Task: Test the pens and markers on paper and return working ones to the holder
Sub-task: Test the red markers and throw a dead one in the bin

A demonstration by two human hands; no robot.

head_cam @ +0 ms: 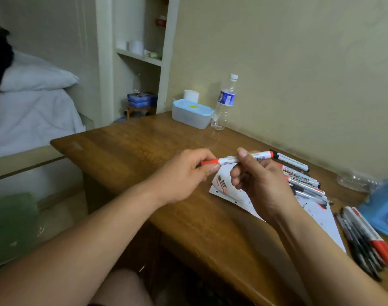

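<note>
A white marker with a red cap point(230, 159) is held level above the wooden table point(126, 149). My left hand point(184, 173) pinches its red cap at the left end. My right hand point(259, 180) grips the white barrel with thumb and fingers. Below the hands lies white paper point(230, 191) with red and black scribbles. A pile of several whiteboard markers and pens point(303, 180) lies just behind my right hand. Another row of black pens and red-capped markers point(365, 237) lies at the right edge. No pen holder is clearly visible.
A lidded plastic box point(192, 113), a white cup point(191, 95) and a water bottle point(225, 102) stand at the table's far corner by the wall. A blue pouch point(383, 208) and clear plastic point(354, 180) lie at the right. A bed is to the left.
</note>
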